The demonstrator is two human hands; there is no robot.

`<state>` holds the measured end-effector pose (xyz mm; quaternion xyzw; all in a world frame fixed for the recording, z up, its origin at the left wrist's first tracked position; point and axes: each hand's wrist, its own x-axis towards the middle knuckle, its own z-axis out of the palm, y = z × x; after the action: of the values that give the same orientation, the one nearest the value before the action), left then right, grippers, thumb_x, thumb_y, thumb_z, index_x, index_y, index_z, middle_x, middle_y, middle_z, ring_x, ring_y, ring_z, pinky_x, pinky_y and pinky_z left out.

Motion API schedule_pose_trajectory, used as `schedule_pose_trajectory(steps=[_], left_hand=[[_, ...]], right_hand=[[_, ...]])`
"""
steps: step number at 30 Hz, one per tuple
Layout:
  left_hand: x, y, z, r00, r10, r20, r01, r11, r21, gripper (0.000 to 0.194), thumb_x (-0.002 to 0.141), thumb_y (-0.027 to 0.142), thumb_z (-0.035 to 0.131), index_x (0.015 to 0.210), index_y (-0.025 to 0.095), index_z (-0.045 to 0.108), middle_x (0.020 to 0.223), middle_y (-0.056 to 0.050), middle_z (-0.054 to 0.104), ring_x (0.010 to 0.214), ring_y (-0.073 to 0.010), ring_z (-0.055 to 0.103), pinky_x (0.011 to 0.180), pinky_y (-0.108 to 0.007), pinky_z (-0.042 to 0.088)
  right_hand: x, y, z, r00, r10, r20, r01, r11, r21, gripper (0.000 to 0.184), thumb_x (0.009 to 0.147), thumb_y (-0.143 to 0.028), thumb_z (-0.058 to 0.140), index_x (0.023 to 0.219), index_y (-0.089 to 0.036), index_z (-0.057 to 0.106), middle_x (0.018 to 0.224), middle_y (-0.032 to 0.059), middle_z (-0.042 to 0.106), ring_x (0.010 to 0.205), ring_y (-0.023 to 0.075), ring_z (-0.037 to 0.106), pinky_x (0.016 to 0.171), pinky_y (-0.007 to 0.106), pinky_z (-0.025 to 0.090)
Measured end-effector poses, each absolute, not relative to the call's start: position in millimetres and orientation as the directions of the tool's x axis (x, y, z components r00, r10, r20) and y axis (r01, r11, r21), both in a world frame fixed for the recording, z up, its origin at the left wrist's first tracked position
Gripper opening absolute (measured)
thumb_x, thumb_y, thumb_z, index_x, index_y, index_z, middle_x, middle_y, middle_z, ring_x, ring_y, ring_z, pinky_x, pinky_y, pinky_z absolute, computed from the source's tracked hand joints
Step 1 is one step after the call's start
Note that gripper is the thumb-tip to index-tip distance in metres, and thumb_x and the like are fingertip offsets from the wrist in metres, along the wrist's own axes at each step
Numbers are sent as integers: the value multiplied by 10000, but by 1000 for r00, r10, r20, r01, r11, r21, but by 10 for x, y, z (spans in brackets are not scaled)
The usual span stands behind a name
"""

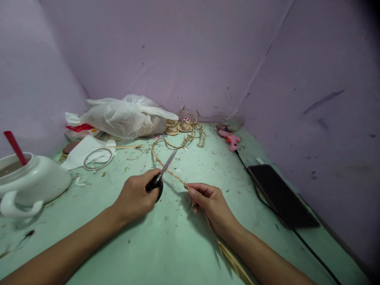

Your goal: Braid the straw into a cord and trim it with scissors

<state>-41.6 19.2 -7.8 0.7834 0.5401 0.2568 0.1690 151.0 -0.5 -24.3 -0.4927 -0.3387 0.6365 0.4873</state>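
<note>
My left hand (137,192) is closed around the black handles of a pair of scissors (167,163), whose blades point up and away and look nearly together. Between thumb and fingertips, my right hand (211,200) pinches a braided straw-coloured cord (173,174). From there the cord runs away under or beside the scissor blades and curls back to a tangle at the rear. Loose dry fibre strands (233,261) trail from my right hand toward the near edge of the view.
A white mug (50,180) with a red straw stands at left. Behind are a tape ring (85,163), white plastic bag (127,118) and coiled straw pieces (184,126). At right lie a pink glue gun (232,141), its black cable (311,249) and a dark phone (280,194). Purple walls (178,51) enclose the table.
</note>
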Motion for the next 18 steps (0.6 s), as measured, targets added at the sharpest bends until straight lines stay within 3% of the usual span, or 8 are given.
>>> schedule_pose_trajectory(steps=[4, 9, 13, 18], left_hand=[[-435, 256, -192, 181, 971, 158, 692, -240, 681, 330, 677, 197, 490, 997, 164, 564, 721, 19, 626, 613, -109, 553, 580, -180, 420], [-446, 293, -280, 134, 980, 147, 673, -199, 712, 350, 676, 225, 511, 1013, 148, 562, 750, 2, 630, 646, -118, 561, 606, -190, 433], [-458, 266, -264, 155, 968, 198, 709, -248, 660, 338, 675, 219, 510, 1004, 161, 559, 685, 25, 608, 574, -99, 527, 570, -184, 422], [-454, 149, -191, 336, 883, 328, 728, -464, 504, 338, 660, 168, 498, 995, 179, 533, 714, 27, 598, 572, -89, 511, 576, -187, 411]], right_hand=[[1582, 12, -214, -185, 901, -391, -448, -432, -783, 142, 626, -187, 665, 741, -103, 668, 605, 9, 593, 465, 51, 490, 440, 169, 433], [1664, 18, -187, -413, 801, -434, -467, -595, -654, 214, 608, -81, 673, 821, -80, 653, 663, 25, 626, 521, 54, 561, 560, 180, 499], [1679, 21, -188, -426, 789, -443, -425, -606, -672, 268, 577, -88, 709, 835, -88, 638, 677, 36, 650, 551, 85, 601, 570, 206, 516], [1706, 26, -183, -375, 832, -409, -396, -542, -741, 309, 537, -105, 740, 827, -107, 635, 614, 2, 623, 514, 85, 580, 504, 210, 507]])
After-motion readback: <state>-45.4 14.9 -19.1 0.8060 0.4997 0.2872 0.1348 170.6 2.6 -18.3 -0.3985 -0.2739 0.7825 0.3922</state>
